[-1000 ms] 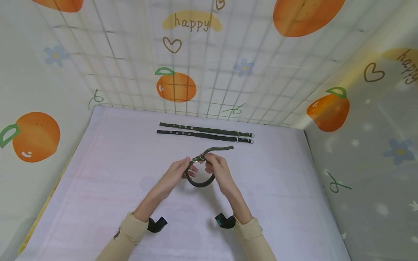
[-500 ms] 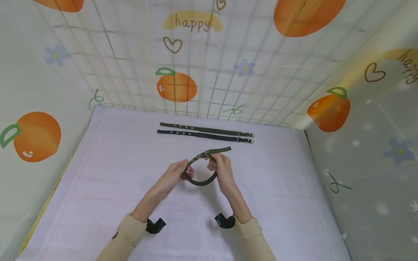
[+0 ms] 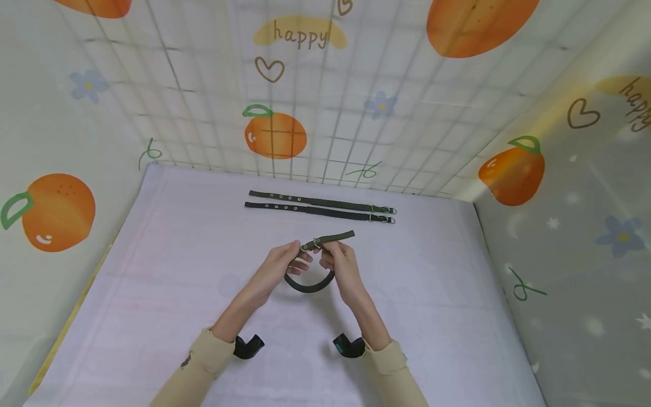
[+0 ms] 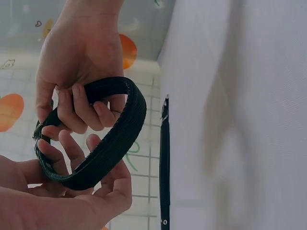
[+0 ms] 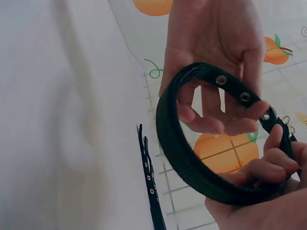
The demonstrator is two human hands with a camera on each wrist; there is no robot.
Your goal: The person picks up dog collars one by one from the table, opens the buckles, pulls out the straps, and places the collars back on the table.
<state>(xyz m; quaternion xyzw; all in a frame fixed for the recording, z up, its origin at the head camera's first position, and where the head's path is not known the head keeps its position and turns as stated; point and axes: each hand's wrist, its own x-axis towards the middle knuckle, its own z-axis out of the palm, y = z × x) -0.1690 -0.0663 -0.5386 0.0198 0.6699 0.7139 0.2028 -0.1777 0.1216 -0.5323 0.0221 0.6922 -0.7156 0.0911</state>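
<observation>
A dark green dog collar is looped into a ring and held above the table, its strap run through the metal buckle. My left hand pinches it just left of the buckle, thumb on top. On the other side, my right hand pinches the strap by the buckle, and the strap's free end sticks out to the right. In the right wrist view, metal eyelets line the band near the left fingers. The padded part of the collar curves below both hands in the left wrist view.
Two more collars lie flat and side by side behind the hands: a green one at the back and a darker one in front. A white cloth covers the table. Orange-printed curtains enclose the back and sides.
My left hand slid down the loop away from the buckle, then came back up beside it. The strap's free end has straightened and shifted slightly left.
</observation>
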